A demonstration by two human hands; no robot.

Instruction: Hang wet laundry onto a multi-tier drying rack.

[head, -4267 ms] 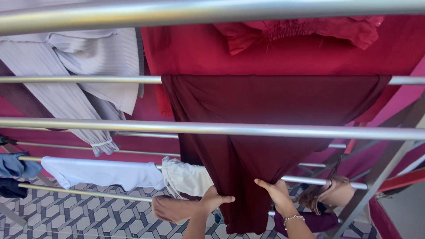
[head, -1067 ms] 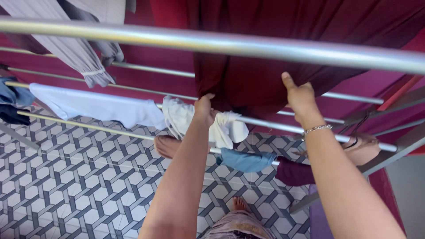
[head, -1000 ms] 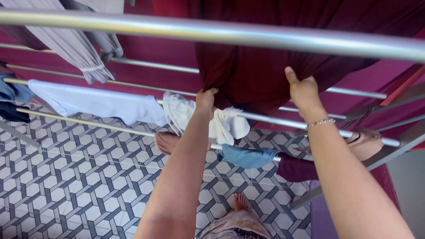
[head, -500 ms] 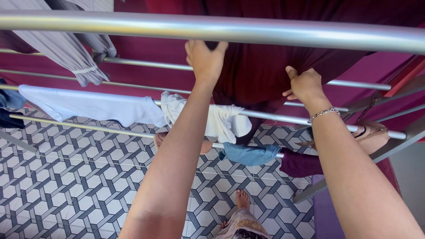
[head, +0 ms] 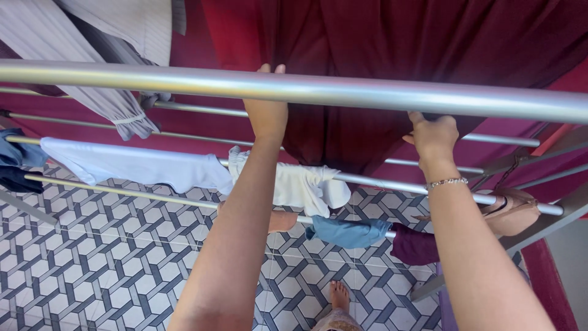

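overhead, nearest rail: thick silver rail (head: 367, 92) crossing the whole view, just in front of both hands.
left hand: left hand (head: 266, 113) raised behind the thick rail, fingertips showing above it, pressed into the dark maroon cloth (head: 392, 43); whether closed on a fold cannot be told.
right hand: right hand (head: 433, 136) just under the rail, fingers curled shut on the lower edge of the maroon cloth; bracelet (head: 447, 182) on the wrist.
maroon cloth: draped over the upper rails, hanging between the two hands, lower edge near the white garment (head: 300, 184).
open room: narrow gaps between parallel thin rails (head: 184, 110); wider clear space below the forearms.
lower rails: pale blue garment (head: 135, 165), blue piece (head: 349, 232), tan strapped piece (head: 514, 211) at the right.
surface and room: floor (head: 92, 257) tiled in a grey-and-white hexagon pattern; bare foot (head: 339, 295) on it; magenta wall (head: 202, 125) behind.
against half a second earlier: left hand stays high at the rail; right hand risen to touch it.
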